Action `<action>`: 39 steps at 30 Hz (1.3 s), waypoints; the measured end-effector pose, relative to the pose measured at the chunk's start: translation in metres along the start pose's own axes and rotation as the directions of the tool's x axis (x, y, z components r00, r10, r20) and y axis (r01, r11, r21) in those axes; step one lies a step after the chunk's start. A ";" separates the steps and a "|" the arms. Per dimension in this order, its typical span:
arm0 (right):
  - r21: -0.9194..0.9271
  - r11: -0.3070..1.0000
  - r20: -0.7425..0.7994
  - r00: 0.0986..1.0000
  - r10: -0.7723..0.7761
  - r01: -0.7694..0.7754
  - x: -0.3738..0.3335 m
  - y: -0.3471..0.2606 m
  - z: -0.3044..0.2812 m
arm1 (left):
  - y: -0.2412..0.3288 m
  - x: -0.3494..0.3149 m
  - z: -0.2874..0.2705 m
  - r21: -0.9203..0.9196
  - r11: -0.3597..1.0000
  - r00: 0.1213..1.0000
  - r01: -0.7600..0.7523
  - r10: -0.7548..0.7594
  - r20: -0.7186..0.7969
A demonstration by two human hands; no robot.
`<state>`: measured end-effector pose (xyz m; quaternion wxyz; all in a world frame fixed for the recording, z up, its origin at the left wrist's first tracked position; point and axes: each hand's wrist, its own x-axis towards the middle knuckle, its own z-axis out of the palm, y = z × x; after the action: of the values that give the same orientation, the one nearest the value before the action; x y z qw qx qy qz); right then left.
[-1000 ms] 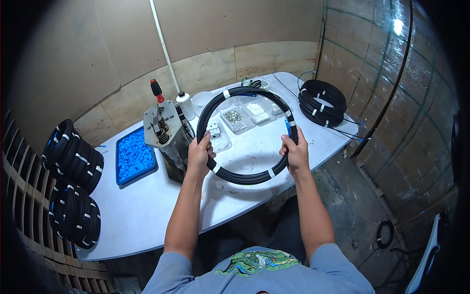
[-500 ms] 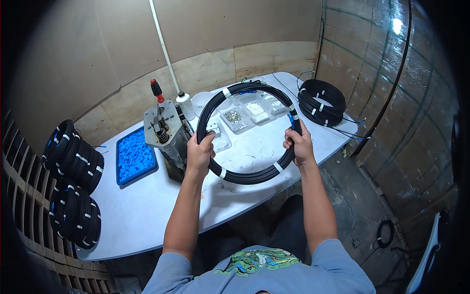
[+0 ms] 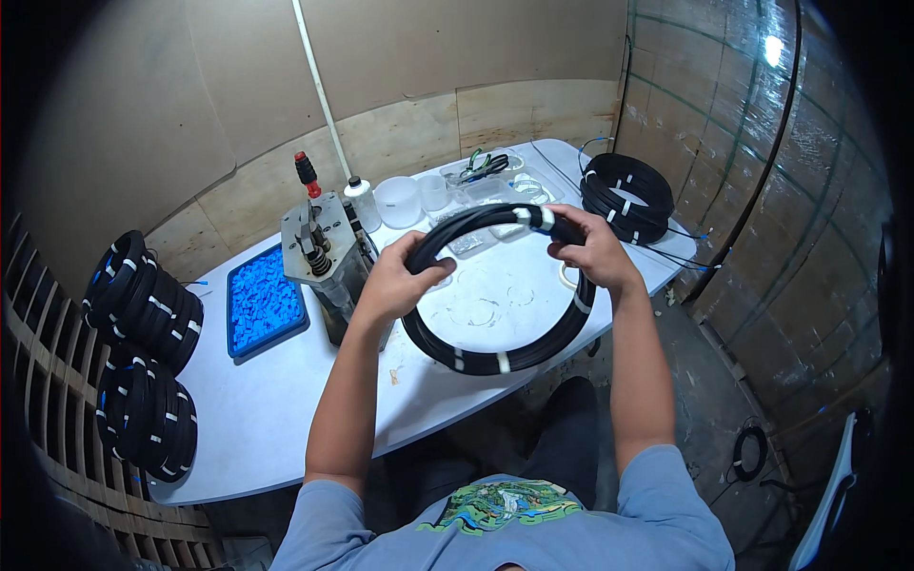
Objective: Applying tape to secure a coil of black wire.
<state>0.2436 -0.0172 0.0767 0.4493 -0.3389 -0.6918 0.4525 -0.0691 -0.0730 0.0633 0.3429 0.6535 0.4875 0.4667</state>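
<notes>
A coil of black cable (image 3: pixel 541 356), bound with several white ties, is held tilted between my two hands over the near part of the table. My left hand (image 3: pixel 395 278) grips its upper left side, thumb on the inner edge. Around the upper right side, my right hand (image 3: pixel 602 249) is closed, with a white tie and a bit of blue close to its fingers. The coil's near side hangs lower, by the table's front edge.
On the white table (image 3: pixel 257 419) stand a metal press (image 3: pixel 328 257) with a red-topped lever and a blue tray (image 3: pixel 267 303) of small blue pieces. Black coils (image 3: pixel 148 409) are stacked at the left, more cable coils (image 3: pixel 625 200) at the far right. A white bottle (image 3: pixel 362 202) and clear tubs stand behind.
The coil has tipped, its far side coming lower and nearer to me. Both hands have shifted up along it, toward its far side, still gripping.
</notes>
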 end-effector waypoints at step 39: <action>0.601 0.798 -0.297 0.919 0.259 -0.031 -0.034 0.067 0.050 | -0.043 -0.020 0.016 -0.707 0.683 0.886 0.185 -0.428 -0.181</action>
<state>0.2137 -0.0386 -0.0054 0.6151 -0.3144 -0.3945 0.6060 -0.0696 -0.0800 0.0141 0.5418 0.3043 0.4401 0.6482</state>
